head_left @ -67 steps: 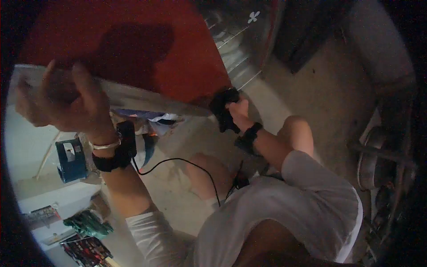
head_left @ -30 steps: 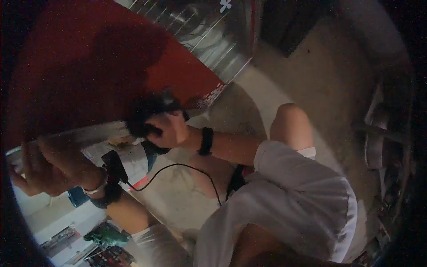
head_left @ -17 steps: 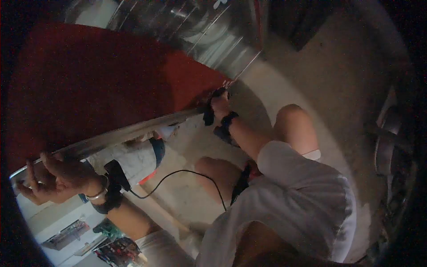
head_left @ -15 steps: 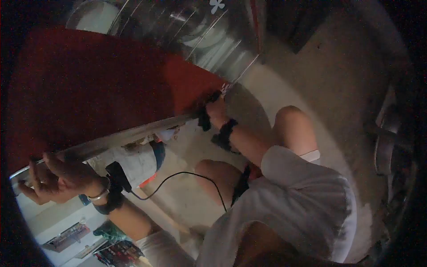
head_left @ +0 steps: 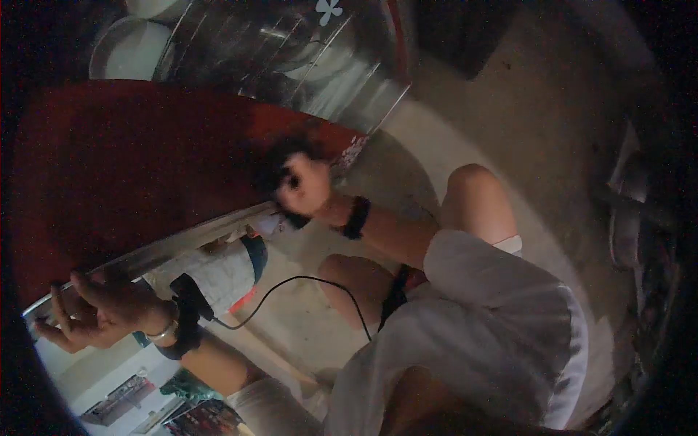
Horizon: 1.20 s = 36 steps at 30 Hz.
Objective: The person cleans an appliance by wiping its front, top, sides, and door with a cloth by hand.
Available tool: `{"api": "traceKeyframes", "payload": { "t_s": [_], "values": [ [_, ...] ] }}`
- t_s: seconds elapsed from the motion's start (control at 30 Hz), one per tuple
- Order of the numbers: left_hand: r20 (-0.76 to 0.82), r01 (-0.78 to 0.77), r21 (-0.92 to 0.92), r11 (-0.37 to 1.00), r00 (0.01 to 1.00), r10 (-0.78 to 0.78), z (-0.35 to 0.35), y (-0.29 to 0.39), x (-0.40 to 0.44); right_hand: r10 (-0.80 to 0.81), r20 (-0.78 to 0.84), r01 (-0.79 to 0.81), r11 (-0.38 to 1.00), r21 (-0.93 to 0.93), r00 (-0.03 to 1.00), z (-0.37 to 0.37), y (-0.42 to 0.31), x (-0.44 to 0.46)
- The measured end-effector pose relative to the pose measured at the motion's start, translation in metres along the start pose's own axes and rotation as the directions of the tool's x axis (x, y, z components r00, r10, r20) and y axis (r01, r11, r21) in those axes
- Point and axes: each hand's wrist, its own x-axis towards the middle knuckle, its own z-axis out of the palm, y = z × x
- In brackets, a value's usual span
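Note:
My right hand (head_left: 309,187) is closed around a black, cloth-like bundle (head_left: 280,163), blurred by motion. The bundle lies against the dark red surface (head_left: 138,160), near its front edge. At the lower left, my left hand (head_left: 105,312) is palm-up by the surface's near corner, with its fingers apart and nothing in it. Both wrists wear black bands, and a black device (head_left: 190,296) with a cable sits at the left one.
Beyond the red surface stands a transparent case (head_left: 291,58) with metal bars and round white containers (head_left: 134,51). Beneath the edge hangs a white bag (head_left: 218,272). The black cable (head_left: 291,280) loops between my left wrist and body.
My right hand has moved left along the red surface with the black bundle, away from its right corner. My left hand keeps about the same pose. The view has shifted slightly.

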Motion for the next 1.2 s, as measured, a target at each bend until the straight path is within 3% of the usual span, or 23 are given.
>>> {"api": "traceKeyframes", "payload": {
  "t_s": [0.03, 0.1, 0.17, 0.2, 0.23, 0.3, 0.37, 0.43, 0.5, 0.53, 0.6, 0.67, 0.7, 0.77, 0.8, 0.87, 0.9, 0.93, 0.97, 1.03, 1.07, 1.13, 1.2],
  "values": [
    [0.038, -0.056, 0.069, 0.996, 0.998, 0.054, -0.002, -0.008, -0.004, 0.075, -0.035, -0.073, 0.996, 0.055, 0.997, -0.011, 0.025, -0.004],
    [0.088, -0.117, 0.13, 0.985, 0.99, 0.106, 0.001, -0.01, -0.004, 0.114, -0.188, -0.148, 0.974, -0.174, 0.975, -0.027, 0.071, -0.017],
    [0.128, -0.132, 0.218, 0.967, 0.986, 0.106, 0.0, -0.001, 0.001, 0.528, -0.362, -0.564, 0.826, 0.007, 0.768, -0.031, 0.115, -0.036],
    [0.138, -0.14, 0.247, 0.959, 0.985, 0.108, -0.005, 0.004, 0.002, 0.657, -0.394, -0.672, 0.73, 0.122, 0.642, -0.033, 0.139, -0.038],
    [0.079, -0.023, 0.09, 0.996, 0.997, 0.015, 0.001, 0.005, -0.002, 0.723, -0.407, -0.72, 0.666, 0.196, 0.559, -0.037, 0.156, -0.037],
    [0.037, 0.08, -0.083, 0.993, 0.996, -0.077, 0.003, 0.006, -0.001, 0.759, -0.426, -0.754, 0.616, 0.227, 0.492, -0.038, 0.163, -0.031],
    [0.069, 0.027, -0.031, 0.999, 0.997, -0.025, 0.003, 0.006, 0.001, 0.752, -0.453, -0.779, 0.602, 0.176, 0.478, -0.033, 0.138, -0.022],
    [0.011, 0.066, -0.089, 0.994, 0.998, -0.065, 0.006, 0.014, 0.002, 0.651, -0.501, -0.703, 0.702, 0.11, 0.571, -0.019, 0.086, -0.011],
    [-0.028, 0.127, -0.182, 0.975, 0.991, -0.134, 0.006, 0.013, 0.0, 0.39, -0.506, -0.418, 0.906, 0.062, 0.77, 0.004, 0.032, -0.007],
    [-0.002, 0.087, -0.126, 0.988, 0.996, -0.088, 0.0, 0.003, -0.002, 0.474, -0.333, -0.463, 0.879, 0.115, 0.815, 0.003, -0.01, -0.004],
    [0.027, 0.051, -0.076, 0.996, 0.998, -0.049, 0.003, 0.005, -0.003, 0.15, -0.148, -0.134, 0.984, 0.116, 0.978, 0.021, -0.047, 0.003],
    [-0.01, 0.035, -0.087, 0.996, 0.999, -0.036, 0.009, 0.021, 0.002, -0.146, -0.041, 0.15, 0.983, 0.107, 0.988, 0.022, -0.082, 0.02],
    [0.068, -0.115, 0.218, 0.969, 0.992, 0.103, -0.003, 0.004, 0.006, -0.269, -0.035, 0.271, 0.962, 0.046, 0.962, 0.015, -0.098, 0.034],
    [0.024, -0.059, 0.096, 0.994, 0.998, 0.057, 0.001, 0.005, 0.004, -0.241, 0.382, 0.254, 0.967, 0.019, 0.892, 0.0, -0.091, 0.049],
    [-0.014, -0.001, -0.024, 1.0, 1.0, 0.001, 0.002, 0.006, 0.001, -0.239, 0.384, 0.252, 0.968, 0.018, 0.892, -0.007, -0.078, 0.051],
    [-0.029, 0.008, -0.062, 0.998, 1.0, -0.009, 0.004, 0.007, -0.001, -0.116, 0.034, 0.119, 0.99, -0.07, 0.993, -0.022, -0.031, 0.041],
    [-0.043, 0.014, -0.099, 0.995, 0.999, -0.018, 0.003, 0.008, -0.001, -0.053, -0.144, 0.04, 0.995, -0.092, 0.988, -0.029, -0.002, 0.033],
    [-0.04, 0.015, -0.091, 0.996, 0.999, -0.018, 0.004, 0.009, -0.001, 0.042, -0.196, -0.06, 0.995, -0.083, 0.98, -0.034, 0.038, 0.024],
    [-0.04, 0.016, -0.13, 0.991, 0.999, -0.021, 0.006, 0.01, 0.001, 0.205, -0.253, -0.238, 0.965, -0.11, 0.946, -0.045, 0.067, 0.016],
    [-0.035, 0.017, -0.168, 0.986, 0.999, -0.023, 0.004, 0.01, 0.0, 0.273, -0.536, -0.382, 0.918, -0.103, 0.799, -0.057, 0.125, 0.013],
    [-0.006, 0.001, -0.102, 0.995, 1.0, -0.002, 0.002, 0.007, 0.0, 0.4, -0.628, -0.468, 0.881, 0.064, 0.667, -0.065, 0.186, 0.013],
    [0.02, -0.027, -0.04, 0.999, 0.999, 0.028, 0.0, 0.008, 0.003, 0.523, -0.686, -0.514, 0.821, 0.247, 0.506, -0.066, 0.204, 0.019],
    [-0.011, 0.005, -0.119, 0.993, 1.0, -0.007, 0.005, 0.013, 0.002, 0.522, -0.668, -0.587, 0.795, 0.154, 0.531, -0.048, 0.192, 0.019]
  ]
}}
